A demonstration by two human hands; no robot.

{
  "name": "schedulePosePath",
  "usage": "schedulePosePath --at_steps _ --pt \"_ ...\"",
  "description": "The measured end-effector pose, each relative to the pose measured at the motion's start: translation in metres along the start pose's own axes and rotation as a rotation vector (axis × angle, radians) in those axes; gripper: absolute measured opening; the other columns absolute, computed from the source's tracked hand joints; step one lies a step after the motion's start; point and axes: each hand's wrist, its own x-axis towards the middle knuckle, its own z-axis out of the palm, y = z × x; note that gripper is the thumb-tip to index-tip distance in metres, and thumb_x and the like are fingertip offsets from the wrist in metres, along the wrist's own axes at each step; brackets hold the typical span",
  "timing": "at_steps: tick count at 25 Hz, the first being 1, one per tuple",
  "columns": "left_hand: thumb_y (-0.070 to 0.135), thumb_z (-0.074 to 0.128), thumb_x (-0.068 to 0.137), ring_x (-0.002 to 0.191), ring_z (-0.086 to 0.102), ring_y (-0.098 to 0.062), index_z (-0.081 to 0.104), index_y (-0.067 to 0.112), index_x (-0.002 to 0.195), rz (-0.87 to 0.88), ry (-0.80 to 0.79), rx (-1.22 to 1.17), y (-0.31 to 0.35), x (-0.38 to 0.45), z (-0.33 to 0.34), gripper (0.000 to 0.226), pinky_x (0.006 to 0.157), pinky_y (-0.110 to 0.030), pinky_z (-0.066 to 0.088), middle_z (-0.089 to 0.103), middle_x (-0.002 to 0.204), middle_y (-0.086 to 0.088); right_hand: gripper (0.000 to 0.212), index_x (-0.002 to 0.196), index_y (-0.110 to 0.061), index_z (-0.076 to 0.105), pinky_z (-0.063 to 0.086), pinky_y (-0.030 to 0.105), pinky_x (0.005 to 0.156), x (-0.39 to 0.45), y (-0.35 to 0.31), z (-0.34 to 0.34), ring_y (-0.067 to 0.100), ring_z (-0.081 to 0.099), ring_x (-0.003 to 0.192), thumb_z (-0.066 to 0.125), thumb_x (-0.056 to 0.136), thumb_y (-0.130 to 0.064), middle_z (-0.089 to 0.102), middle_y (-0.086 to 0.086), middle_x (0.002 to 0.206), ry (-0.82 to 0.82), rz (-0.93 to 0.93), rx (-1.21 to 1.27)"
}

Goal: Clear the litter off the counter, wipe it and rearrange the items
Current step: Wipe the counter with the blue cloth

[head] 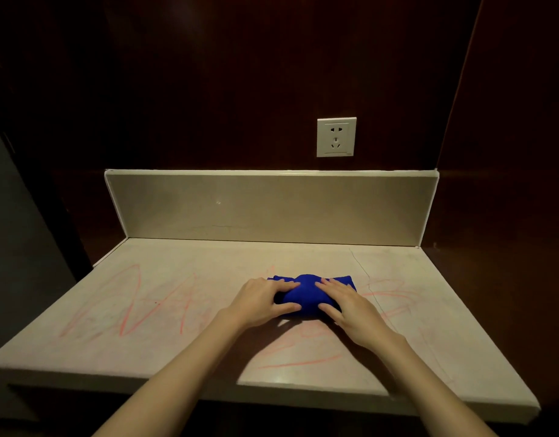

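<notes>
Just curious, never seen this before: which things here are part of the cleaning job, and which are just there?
Part of the job:
cloth
left hand
right hand
counter
red marks

Just there:
socket
backsplash

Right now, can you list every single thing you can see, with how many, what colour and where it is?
cloth: one, blue, bunched on the counter's middle
scribbles: many, red-pink, across the counter top
counter: one, pale beige, with a thin crack at the right
backsplash: one, beige, behind the counter
socket: one, white, on the dark wall above
left hand: one, on the cloth's left end
right hand: one, on the cloth's right end
</notes>
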Motion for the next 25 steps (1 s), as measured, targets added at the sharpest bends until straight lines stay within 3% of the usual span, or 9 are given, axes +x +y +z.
schedulePosePath --at_steps 9,18,25 --pt "0.055 0.052 0.09 0.127 0.05 -0.015 0.04 0.033 0.144 0.135 0.006 0.049 0.036 -0.057 -0.005 0.059 0.105 -0.032 0.04 0.05 0.143 0.008 0.051 0.147 -0.031 0.028 0.014 0.025 0.116 -0.073 -0.027 0.0 0.004 0.016 0.144 0.045 0.099 -0.034 0.025 -0.013 0.155 0.029 0.068 -0.007" --pt "0.055 0.048 0.092 0.127 0.05 -0.015 0.038 0.029 0.145 0.31 0.046 0.104 0.081 -0.089 0.004 0.06 0.102 -0.033 0.043 0.047 0.145 0.006 0.052 0.146 -0.036 0.024 0.01 0.02 0.115 -0.143 -0.025 -0.007 -0.005 0.01 0.14 0.043 0.098 -0.038 0.021 -0.017 0.155 0.047 0.11 -0.043" --pt "0.055 0.053 0.089 0.122 0.054 -0.014 0.041 0.034 0.143 0.272 0.054 0.035 0.096 -0.064 0.014 0.058 0.096 -0.029 0.045 0.053 0.14 0.01 0.05 0.145 -0.037 0.027 0.018 0.02 0.112 -0.139 0.0 -0.018 -0.007 0.013 0.137 0.044 0.098 -0.035 0.024 -0.02 0.153 0.069 0.133 -0.06"
